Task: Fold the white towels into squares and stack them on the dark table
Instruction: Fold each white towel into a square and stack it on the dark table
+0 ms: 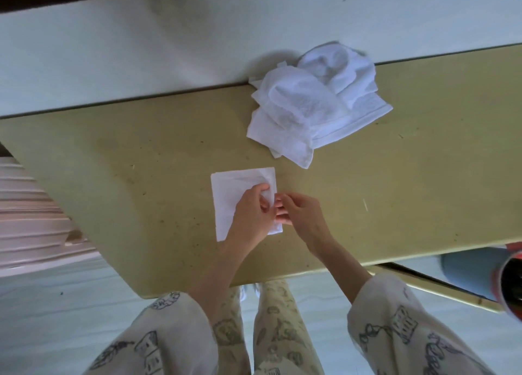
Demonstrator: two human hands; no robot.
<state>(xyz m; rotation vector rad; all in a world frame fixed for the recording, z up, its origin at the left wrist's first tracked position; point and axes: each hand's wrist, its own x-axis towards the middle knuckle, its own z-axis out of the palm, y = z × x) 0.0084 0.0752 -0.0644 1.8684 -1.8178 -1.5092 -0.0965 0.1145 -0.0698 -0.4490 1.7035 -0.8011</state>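
Towel, folded (230,198), is lying flat as a rough square on the worktop (113,160), nearer the near edge than the far one, about midway along its length. Left hand (251,215) is resting on the square's right half; its fingers (264,189) are curling over and pinching a raised fold of cloth at the right edge. Right hand (299,212) is sitting just beside that same edge, touching or almost touching the left hand; its fingertips are bunching together near the cloth, but whether they are actually gripping it cannot be told. Pile of unfolded white towels (313,103) is lying crumpled toward the far edge of the worktop, apart from the folded square, with some cloth reaching the far edge itself. Both forearms are coming in over the near edge, in pale patterned sleeves (395,326). Worktop surface is looking yellowish-olive and speckled with small marks.
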